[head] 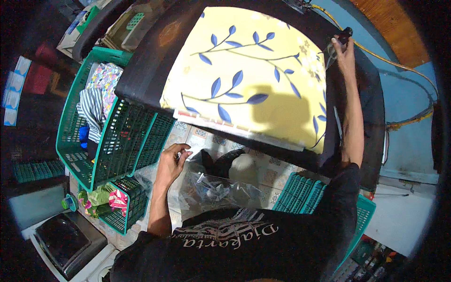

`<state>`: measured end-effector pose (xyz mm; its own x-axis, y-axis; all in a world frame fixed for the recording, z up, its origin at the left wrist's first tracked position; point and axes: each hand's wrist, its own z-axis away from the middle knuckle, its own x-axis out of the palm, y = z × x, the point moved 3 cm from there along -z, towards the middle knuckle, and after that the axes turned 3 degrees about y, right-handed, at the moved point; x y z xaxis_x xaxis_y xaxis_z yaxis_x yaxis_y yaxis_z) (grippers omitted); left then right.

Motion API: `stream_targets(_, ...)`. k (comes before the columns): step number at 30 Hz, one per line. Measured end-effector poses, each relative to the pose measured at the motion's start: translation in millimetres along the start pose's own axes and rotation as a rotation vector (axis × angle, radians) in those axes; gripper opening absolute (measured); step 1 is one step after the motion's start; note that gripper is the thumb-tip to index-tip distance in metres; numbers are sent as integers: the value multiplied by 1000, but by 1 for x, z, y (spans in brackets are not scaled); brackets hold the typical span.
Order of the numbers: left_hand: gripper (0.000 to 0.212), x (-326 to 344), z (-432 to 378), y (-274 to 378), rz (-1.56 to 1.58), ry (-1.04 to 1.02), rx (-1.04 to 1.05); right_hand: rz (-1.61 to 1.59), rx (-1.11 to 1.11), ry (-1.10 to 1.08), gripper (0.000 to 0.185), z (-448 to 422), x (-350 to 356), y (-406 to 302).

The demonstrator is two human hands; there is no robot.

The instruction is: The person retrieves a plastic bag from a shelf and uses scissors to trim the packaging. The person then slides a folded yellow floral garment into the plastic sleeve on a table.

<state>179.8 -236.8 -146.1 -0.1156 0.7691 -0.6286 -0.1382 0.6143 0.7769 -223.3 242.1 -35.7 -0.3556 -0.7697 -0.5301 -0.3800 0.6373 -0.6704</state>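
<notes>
My left hand (173, 160) is held in the air before the front edge of the dark table, fingers curled and apart, with no object visible in it. My right hand (343, 49) is at the table's right side, its fingers closed around a small black object (346, 34) whose kind I cannot tell; a clear loop or strip shows beside the fingers. Between the hands lies a yellow ironing pad or board cover (225, 74), or similar padded cloth surface, printed with blue leaves. Along its front edge runs a pale strip (239, 132). Clear plastic film (211, 187) spreads over my lap.
Green plastic baskets with cloth stand at the left, the largest (95, 172) against the dark table (141, 81). Folded green crates (299, 194) are at the lower right. A yellow cable (394, 62) runs along the right wall. A black-lidded appliance (67, 243) stands at the lower left.
</notes>
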Motion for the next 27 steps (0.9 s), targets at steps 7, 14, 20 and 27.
stream_targets(7, 18, -52, -47, 48, -42, -41, 22, -250, 302, 33, 55, -4, -23, -27)
stream_targets(14, 15, -137, -61, 71, -136, 25, -53, -440, 392, -154, 37, 41, -76, -186)
stream_targets(20, 16, -201, -80, 79, -112, 100, -112, -550, 639, -414, 43, 122, -76, -245)
stream_targets(27, 19, -222, -88, 75, -150, 65, -59, -666, 580, -347, 47, 125, 5, -298)
